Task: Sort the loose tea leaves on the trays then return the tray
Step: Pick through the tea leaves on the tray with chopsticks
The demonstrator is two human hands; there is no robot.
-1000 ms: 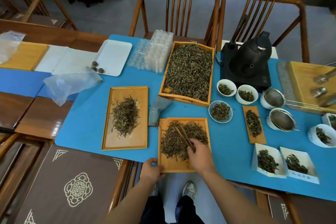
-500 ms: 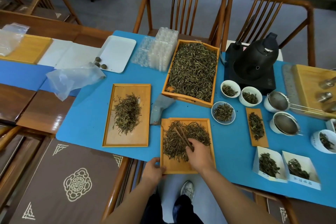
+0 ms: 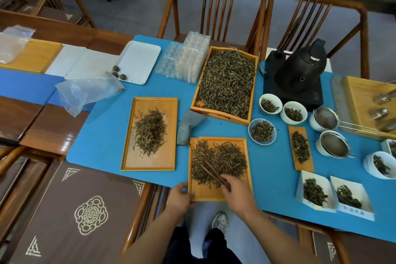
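Right hand (image 3: 236, 192) is pinched around a pair of dark wooden tweezers (image 3: 214, 174), tips down in the pile of loose tea leaves (image 3: 218, 159) on the near tray (image 3: 211, 195). Left hand (image 3: 181, 196) is closed on that tray's near-left corner, thumb on top. The tray sits at the front edge of the blue mat (image 3: 107, 146), sticking out a bit over the edge.

So three wooden trays with tea around the middle: the near one, a second flat tray (image 3: 150, 163) just to its left with a smaller heap in the centre, and a deeper wooden box (image 3: 225, 84) behind, pretty much full of leaves. A grey cloth (image 3: 188, 126) lies between them.

To the right I count three small bowls (image 3: 262, 130) close together, each with a bit of tea, plus a narrow little wooden board (image 3: 301, 150) with leaves on it. Then two cups with metal strainers (image 3: 333, 146) sitting in them, another white cup (image 3: 379, 165) with leaves at the far right, and two white paper trays (image 3: 315, 193) with dark leaves at the front.

Behind that, a black kettle (image 3: 300, 70) on its black base. Back left there's a stack of clear plastic blister trays (image 3: 188, 60), a white tray (image 3: 137, 64) with three small round tea balls at its corner, and a crumpled plastic bag (image 3: 85, 92). Two wooden chairs (image 3: 214, 10) on the far side of the table.
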